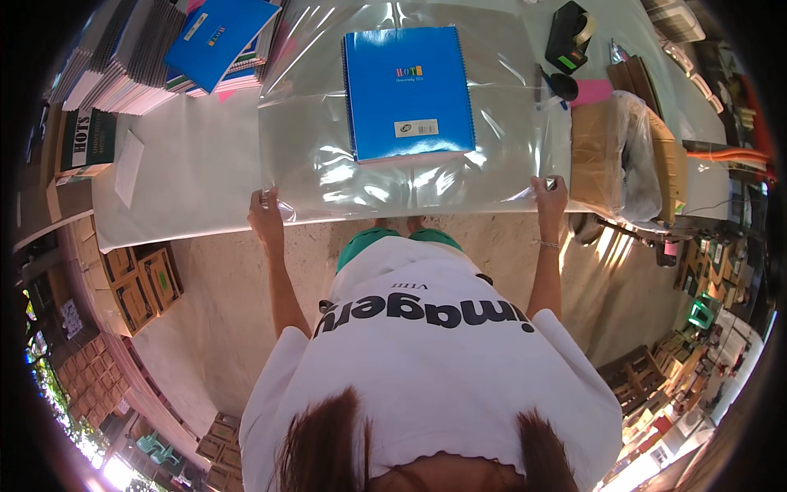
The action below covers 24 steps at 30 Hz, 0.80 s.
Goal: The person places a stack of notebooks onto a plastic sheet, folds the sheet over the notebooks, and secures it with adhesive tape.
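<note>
Both left hand (266, 216) and right hand (551, 198) are pinching the clear film (305, 135)
Each grip is clamping on a near corner, well apart, while the blue notebook (410, 102) is lying on the film over the counter (193, 164), between piled notebooks (131, 57) and a tape dispenser (569, 39)

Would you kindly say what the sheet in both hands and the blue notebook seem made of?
Sheet: apparently clear, glossy plastic film, judging by bright glints, creases and the pale tabletop showing through.
Blue notebook: likely coated card outside, given its smooth sheen; its spiral could be wire or plastic.
</note>
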Tool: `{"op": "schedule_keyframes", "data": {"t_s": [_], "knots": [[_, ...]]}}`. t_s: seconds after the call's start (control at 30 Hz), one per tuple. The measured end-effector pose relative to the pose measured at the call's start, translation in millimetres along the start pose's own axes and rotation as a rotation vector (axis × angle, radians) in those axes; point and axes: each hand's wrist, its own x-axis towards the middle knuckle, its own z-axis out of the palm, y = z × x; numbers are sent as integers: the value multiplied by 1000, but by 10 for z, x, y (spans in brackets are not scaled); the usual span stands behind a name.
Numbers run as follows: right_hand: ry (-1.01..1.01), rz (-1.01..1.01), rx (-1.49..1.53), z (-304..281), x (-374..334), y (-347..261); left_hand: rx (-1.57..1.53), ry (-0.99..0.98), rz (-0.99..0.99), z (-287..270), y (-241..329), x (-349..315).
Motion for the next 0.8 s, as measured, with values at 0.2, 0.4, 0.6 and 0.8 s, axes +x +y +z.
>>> {"op": "schedule_keyframes", "data": {"t_s": [0.2, 0.4, 0.6, 0.8], "knots": [[0, 2, 318, -77, -284, -54, -29, 25, 57, -55, -97, 32], [135, 67, -39, -257, -614, -419, -66, -128, -23, -114, -201, -84], [58, -429, 21, -86, -887, -969, 225, 134, 355, 23, 345, -322], [-128, -403, 298, 514, -1000, -1282, 115, -218, 450, 547, 1049, -652]]}}
